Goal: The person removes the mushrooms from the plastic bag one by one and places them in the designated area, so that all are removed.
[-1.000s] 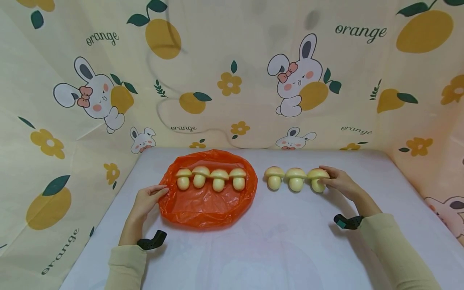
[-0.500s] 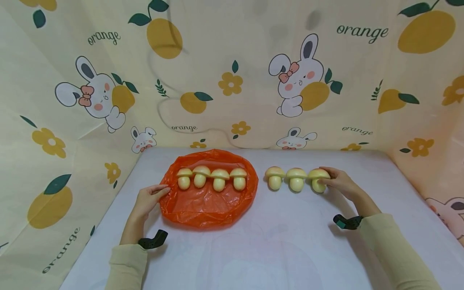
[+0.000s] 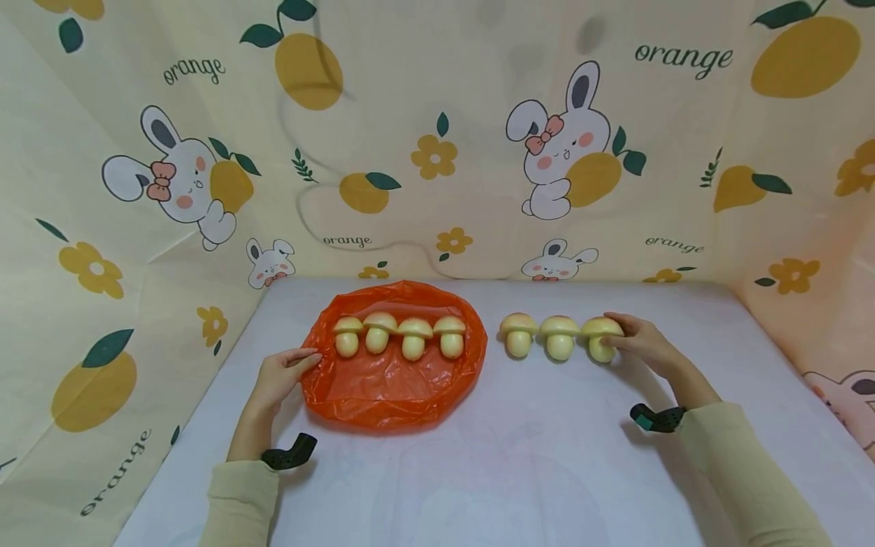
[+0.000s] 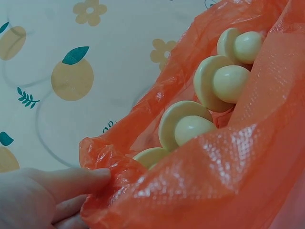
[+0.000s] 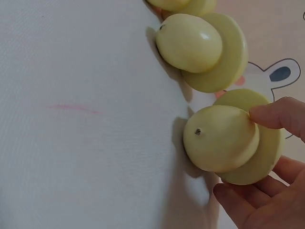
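Observation:
A row of several pale yellow toy mushrooms (image 3: 413, 348) lies inside an orange plastic bag (image 3: 383, 414) whose rim is spread wide. My left hand (image 3: 279, 380) pinches the bag's left edge between thumb and fingers; the left wrist view shows the thumb on the crumpled plastic (image 4: 119, 176). To the right of the bag, three more toy mushrooms stand side by side on the table. My right hand (image 3: 645, 346) holds the rightmost mushroom (image 3: 601, 346), thumb on its stem and fingers around the cap, as the right wrist view (image 5: 224, 138) shows.
The middle mushroom (image 3: 559, 339) and the left one (image 3: 518, 338) sit close beside the held one. A white table (image 3: 478, 486) spreads in front, backed by a printed cloth (image 3: 478, 91) with rabbits and oranges. Each wrist wears a black device (image 3: 290, 453).
Almost nothing differs. Both hands keep their places on the bag's edge and the rightmost mushroom; the view shifts very slightly.

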Demonstrator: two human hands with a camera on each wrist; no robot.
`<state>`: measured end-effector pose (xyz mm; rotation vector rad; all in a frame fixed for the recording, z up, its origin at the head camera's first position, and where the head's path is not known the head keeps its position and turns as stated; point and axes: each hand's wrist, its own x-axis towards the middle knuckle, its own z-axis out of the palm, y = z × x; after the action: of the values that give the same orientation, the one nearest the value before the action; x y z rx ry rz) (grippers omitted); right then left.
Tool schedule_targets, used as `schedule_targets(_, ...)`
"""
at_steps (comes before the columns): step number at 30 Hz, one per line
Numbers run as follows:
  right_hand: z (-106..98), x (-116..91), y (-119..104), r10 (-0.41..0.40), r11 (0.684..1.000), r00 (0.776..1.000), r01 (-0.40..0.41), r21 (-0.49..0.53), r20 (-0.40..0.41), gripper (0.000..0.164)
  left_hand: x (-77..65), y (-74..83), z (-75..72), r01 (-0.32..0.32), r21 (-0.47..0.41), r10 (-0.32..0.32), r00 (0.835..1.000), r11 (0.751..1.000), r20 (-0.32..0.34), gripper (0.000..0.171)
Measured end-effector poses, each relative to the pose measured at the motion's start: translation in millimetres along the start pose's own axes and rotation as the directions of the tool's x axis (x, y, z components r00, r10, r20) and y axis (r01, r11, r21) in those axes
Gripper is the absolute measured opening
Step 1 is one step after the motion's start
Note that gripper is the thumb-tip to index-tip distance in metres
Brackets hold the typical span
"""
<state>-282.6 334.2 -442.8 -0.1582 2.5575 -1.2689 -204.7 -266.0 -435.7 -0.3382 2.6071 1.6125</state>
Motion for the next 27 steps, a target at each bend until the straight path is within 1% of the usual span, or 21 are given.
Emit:
schedule_targets(5,-4,-3,0,-0.005,1.000,1.000,0.005,-0.009,-0.006,0.076,-0.1,0.0,-0.2,-0.004,-0.001,0.004,1.000,1.000,0.001,0.045)
schedule_targets(10,-9,-9,-5,-0.025,0.999,0.999,0.024,-0.021,-0.023,0.072,-0.7,0.2,-0.4,0.000,0.000,0.000,1.000,1.000,0.003,0.046)
schedule_targets(15,-13,-12,-5,-0.063,0.998,0.995,0.062,-0.005,-0.075,0.068,-0.6,0.4,-0.3,0.002,0.007,-0.002,1.000,1.000,0.002,0.046)
schedule_targets(17,-14,-13,-5,-0.070,0.998,0.993,0.068,-0.018,-0.100,0.068,-0.7,0.2,-0.2,0.002,0.006,-0.002,1.000,1.000,0.003,0.046)
schedule_targets(20,-18,-15,-7,-0.070,0.997,0.991,0.065,-0.043,-0.113,0.069,-1.0,0.0,-0.1,0.001,0.000,-0.001,1.000,1.000,0.007,0.046)
schedule_targets(23,-23,-17,-12,-0.062,0.994,0.990,0.051,-0.092,-0.125,0.069,-1.2,0.2,-0.2,0.001,-0.008,-0.001,1.000,1.000,0.009,0.046)
schedule_targets(27,-28,-20,-21,-0.062,0.993,0.988,0.046,-0.108,-0.142,0.067,-1.1,0.8,-0.3,0.000,-0.014,0.000,1.000,1.000,0.006,0.045)
